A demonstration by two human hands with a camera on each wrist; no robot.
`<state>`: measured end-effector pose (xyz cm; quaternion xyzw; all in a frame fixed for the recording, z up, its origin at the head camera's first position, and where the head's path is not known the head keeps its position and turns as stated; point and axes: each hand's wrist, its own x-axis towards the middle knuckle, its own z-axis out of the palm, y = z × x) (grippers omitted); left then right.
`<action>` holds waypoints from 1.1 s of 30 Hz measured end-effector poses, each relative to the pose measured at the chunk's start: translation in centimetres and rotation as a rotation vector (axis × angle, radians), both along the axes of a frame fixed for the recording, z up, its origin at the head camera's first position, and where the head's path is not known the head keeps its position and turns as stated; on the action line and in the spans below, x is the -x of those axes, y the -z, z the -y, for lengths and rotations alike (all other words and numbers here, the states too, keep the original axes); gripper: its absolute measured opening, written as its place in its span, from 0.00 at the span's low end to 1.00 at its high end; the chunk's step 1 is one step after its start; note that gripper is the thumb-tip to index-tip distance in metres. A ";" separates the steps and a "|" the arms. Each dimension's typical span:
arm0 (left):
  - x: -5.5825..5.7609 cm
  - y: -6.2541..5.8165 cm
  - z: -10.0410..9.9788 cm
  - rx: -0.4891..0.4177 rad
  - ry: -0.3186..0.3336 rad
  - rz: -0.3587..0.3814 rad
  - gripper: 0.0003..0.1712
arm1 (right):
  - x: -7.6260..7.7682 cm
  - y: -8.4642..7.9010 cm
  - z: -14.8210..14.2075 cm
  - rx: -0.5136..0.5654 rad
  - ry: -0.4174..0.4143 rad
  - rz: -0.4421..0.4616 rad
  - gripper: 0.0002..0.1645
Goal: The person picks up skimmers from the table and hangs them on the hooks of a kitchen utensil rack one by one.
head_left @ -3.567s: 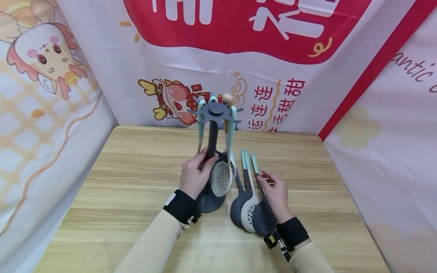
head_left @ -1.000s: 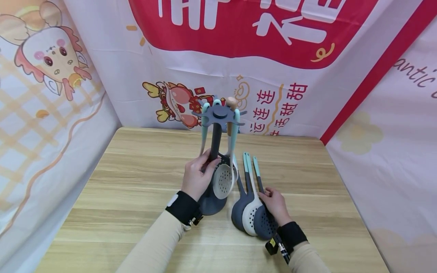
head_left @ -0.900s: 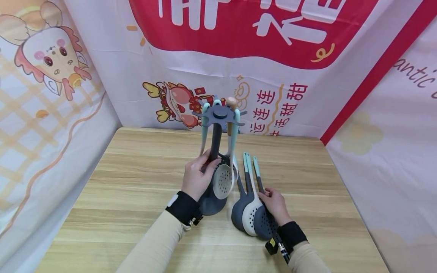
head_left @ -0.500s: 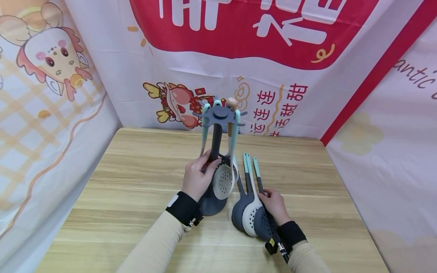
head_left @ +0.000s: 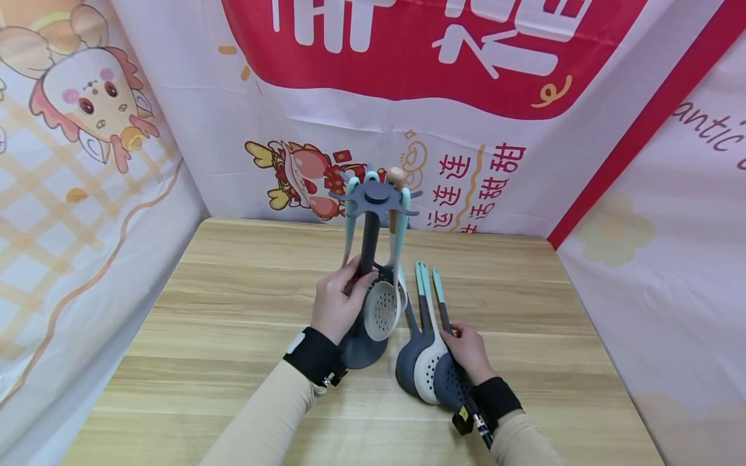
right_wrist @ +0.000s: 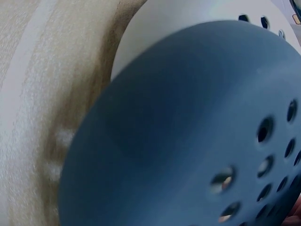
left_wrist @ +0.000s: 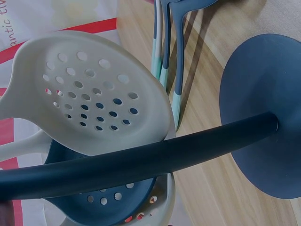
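From here I see a dark, holed spoon (head_left: 446, 383) on the worktop (head_left: 245, 291), long axis running away, mint-tipped handle (head_left: 441, 298) farthest, pinched in the grip of the right hand (head_left: 471, 351). Slightly beyond, the left hand (head_left: 337, 303) holds a dark stand (head_left: 370, 236).

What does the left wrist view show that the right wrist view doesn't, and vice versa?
Left wrist only: the stand, with its pole and round base, the hung pale skimmer and the turquoise handle ends of utensils off the stand.

Right wrist only: a close-up of the holed bowl of the loose dark skimmer, partly covering that of the loose pale skimmer.

Both: the table.
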<state>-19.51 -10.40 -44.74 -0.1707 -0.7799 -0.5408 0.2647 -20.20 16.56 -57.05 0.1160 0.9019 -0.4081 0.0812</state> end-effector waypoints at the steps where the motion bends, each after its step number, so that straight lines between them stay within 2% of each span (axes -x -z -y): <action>1: 0.0 0.0 0.0 0.000 -0.001 0.001 0.15 | 0.0 0.0 0.0 0.000 -0.002 0.002 0.23; 8: 0.0 0.0 0.0 0.010 -0.006 0.015 0.16 | -0.1 0.1 0.0 -0.005 -0.004 0.006 0.22; 22: -0.1 0.0 -0.1 0.016 -0.007 0.003 0.15 | -0.1 0.2 -0.1 -0.011 0.007 -0.055 0.20; 33: -0.1 0.0 -0.1 0.013 -0.009 -0.008 0.15 | 0.0 -0.1 -0.2 0.027 0.023 -0.025 0.19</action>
